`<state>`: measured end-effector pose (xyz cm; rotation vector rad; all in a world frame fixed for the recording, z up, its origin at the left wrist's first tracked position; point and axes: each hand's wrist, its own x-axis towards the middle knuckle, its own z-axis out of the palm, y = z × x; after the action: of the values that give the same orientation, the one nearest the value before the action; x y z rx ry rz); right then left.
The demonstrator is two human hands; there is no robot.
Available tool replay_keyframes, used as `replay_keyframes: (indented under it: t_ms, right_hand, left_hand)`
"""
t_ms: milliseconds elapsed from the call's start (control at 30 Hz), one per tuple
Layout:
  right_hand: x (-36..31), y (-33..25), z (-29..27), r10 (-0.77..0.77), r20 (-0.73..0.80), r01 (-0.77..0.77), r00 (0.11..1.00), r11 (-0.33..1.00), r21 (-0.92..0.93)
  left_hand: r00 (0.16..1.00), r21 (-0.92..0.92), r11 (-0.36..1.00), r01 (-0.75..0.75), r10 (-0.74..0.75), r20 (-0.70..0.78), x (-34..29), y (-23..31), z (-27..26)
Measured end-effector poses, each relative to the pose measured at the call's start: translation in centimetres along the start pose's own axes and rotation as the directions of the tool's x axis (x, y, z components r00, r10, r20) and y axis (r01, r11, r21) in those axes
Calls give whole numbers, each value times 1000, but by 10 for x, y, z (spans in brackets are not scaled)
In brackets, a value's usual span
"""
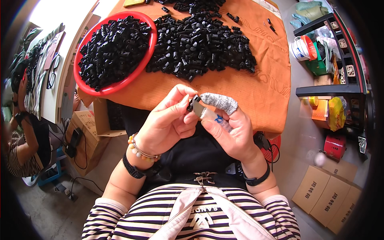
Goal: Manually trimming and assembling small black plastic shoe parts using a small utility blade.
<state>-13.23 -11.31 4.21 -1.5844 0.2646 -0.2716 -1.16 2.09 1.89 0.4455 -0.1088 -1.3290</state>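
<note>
One red basin [153, 42] is overlapping the left edge of the table, and it is holding a mound of small black pieces [116, 52]; a cardboard box [90, 152] is standing below it. Next, our left hand [170, 112] is pinching a black part [195, 99] between thumb and fingertips, its other fingers curling beneath. That part is sitting in front of our chest, near the table's front edge in our view: it is looking short and dark, with a slight shine at its upper end, while our fingers are hiding the rest of its shape. Just to its right, a flat grey blade [198, 109] is pointing toward it; we are unable to tell whether the two are touching. Our right hand [236, 130] is gripping the pale handle [210, 116] between thumb and fingers, and a grey knit finger sleeve [220, 102] is covering the index finger. Beyond both hands, a loose heap [204, 52] of similar pieces is spreading rightward from the basin, and a band of orange cloth [268, 84] is showing between its near border and our fingers. Farther right, the cloth is giving us a broader stretch of open room as far as its right edge. Past that edge, a dark shelf [322, 90] is standing, and brown cartons [308, 178] are lying below it.
</note>
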Motion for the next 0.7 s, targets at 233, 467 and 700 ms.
replay_keyframes:
  t_ms: [233,467,700]
  right_hand:
    - [-1,-2,6,-16,18,14,1000,994,107]
    - [-2,-4,0,89,31,-90,996,996,9]
    - [1,10,-2,-50,-8,50,999,999,-13]
  left_hand:
    - [999,9,1000,10,-10,-51,0,1,5]
    - [1000,-10,1000,21,-21,-12,-1,2,0]
    - [1000,-23,999,23,-23,13,1,0,0]
